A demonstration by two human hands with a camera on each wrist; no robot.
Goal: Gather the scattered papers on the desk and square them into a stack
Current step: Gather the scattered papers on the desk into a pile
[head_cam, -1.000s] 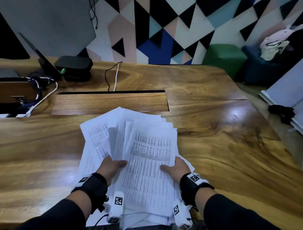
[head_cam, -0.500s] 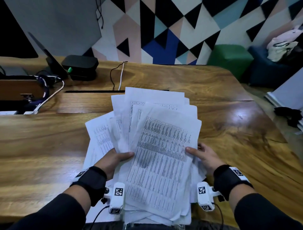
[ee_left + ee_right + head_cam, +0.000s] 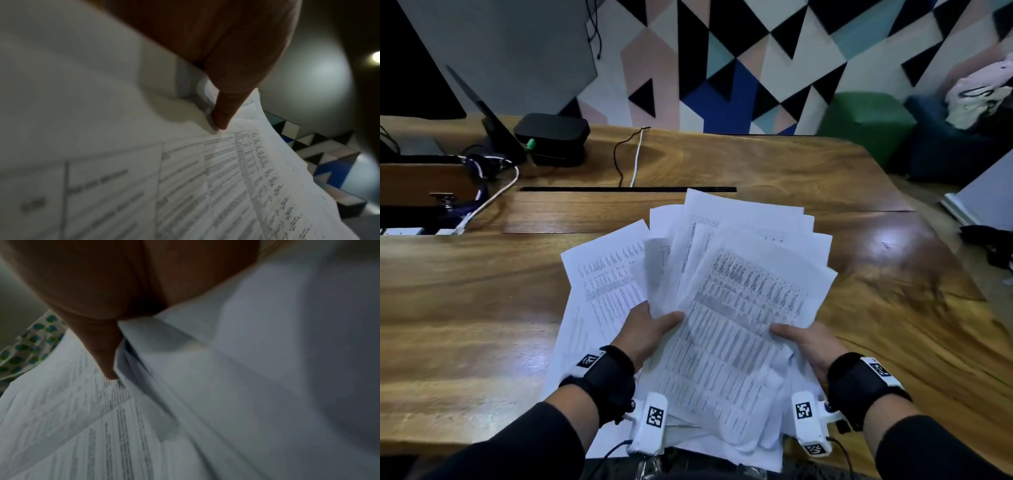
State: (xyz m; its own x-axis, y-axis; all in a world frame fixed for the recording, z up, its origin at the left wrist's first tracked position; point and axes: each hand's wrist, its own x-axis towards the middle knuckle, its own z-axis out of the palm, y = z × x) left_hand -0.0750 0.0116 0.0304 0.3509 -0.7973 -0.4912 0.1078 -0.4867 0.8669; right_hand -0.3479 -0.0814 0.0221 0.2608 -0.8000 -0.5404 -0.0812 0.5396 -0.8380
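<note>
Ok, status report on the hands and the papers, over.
Left hand and right hand both gripping the papers. Sheets gathered but fanned, not squared. Desk ahead unobstructed.

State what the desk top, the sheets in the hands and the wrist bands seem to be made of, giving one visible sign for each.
Desk top: apparently wood with a glossy varnish; flowing grain, bright glare patches.
Sheets: thin matte white printed paper; they curl and fan out.
Wrist bands: dark, probably soft matte fabric; no shine, slightly fuzzy edges.
</note>
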